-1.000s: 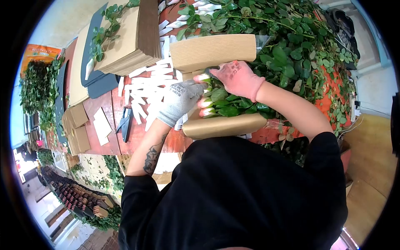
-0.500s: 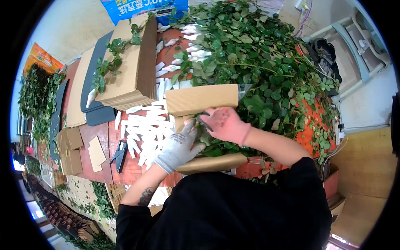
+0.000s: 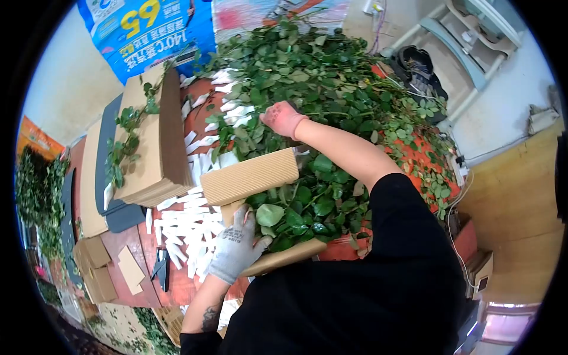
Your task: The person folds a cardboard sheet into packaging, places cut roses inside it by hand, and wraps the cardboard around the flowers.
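My left hand (image 3: pixel 235 244), in a grey glove, rests at the left end of a bundle of leafy stems (image 3: pixel 313 204). Its fingers are stretched and the thumb stands apart. The bundle lies in a corrugated cardboard wrapper (image 3: pixel 251 176), whose back flap stands up behind the leaves; the front edge (image 3: pixel 284 257) is nearest my body. Farther back, my right hand (image 3: pixel 284 120), in a pink glove, is closed at the big pile of leafy stems (image 3: pixel 319 77), beside several white-wrapped ends (image 3: pixel 236 112). What its fingers hold is hidden.
A stack of cardboard sheets (image 3: pixel 168 142) stands on the left with a leafy stem across it. Several white paper strips (image 3: pixel 183 222) lie scattered before it, near a black tool (image 3: pixel 160 269). A chair (image 3: pixel 452 50) stands at the back right.
My right hand has left the cardboard wrapper and moved back to the leaf pile. My left hand stays by the bundle. The view has shifted, showing more of the blue poster.
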### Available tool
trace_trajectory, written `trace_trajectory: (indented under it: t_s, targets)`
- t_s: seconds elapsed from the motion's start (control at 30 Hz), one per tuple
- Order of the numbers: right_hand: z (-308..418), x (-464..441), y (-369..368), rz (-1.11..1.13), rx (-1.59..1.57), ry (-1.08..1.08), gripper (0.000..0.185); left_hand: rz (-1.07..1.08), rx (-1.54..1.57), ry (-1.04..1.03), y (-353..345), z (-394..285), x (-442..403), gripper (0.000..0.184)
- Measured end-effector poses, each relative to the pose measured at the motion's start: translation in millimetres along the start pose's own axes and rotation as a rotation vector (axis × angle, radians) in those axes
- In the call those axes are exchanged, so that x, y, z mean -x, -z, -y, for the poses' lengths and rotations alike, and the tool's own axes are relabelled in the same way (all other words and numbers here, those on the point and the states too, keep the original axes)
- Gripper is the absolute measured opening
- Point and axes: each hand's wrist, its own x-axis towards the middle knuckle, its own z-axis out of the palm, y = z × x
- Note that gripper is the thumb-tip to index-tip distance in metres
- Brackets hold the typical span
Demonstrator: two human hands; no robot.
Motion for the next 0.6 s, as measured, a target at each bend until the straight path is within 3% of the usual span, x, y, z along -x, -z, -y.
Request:
trace_trajectory:
  t_s: [0.1,0.2,0.23,0.27,0.4,0.53,0.6]
  targets:
    - [-2.5,13.2,0.8,0.037,0.009,-0.029,0.024,0.025,-0.075,0.006,-4.1,0.5,1.1,0.073]
    - [-9.1,13.4,-27.7,-0.083,0.168,0.120,0.029,0.102,-0.007,0.052,12.5,-9.9,2.0,0.074]
    - [-11.6,2.8,-57.5,-0.150,0.193,0.080,0.029,-0.061,-0.055,-0.071,-8.1,4.2,3.6,0.075]
    - [-13.2,-5.6,-71.1,-0.217,0.216,0.044,0.029,0.035,-0.071,-0.020,7.1,-6.9,5.2,0.074]
    - [-18.8,23.1,20.5,-0.160,0.034,-0.048,0.024,0.038,-0.075,-0.025,-5.2,1.1,9.7,0.070]
    - [-52.6,47.5,57.0,-0.409,0.138,-0.094,0.031,0.018,-0.070,-0.011,-4.1,-0.4,13.5,0.067]
    - [-62.1,74.9,80.9,-0.499,0.162,-0.120,0.046,0.035,-0.055,0.010,-3.1,0.0,13.1,0.066]
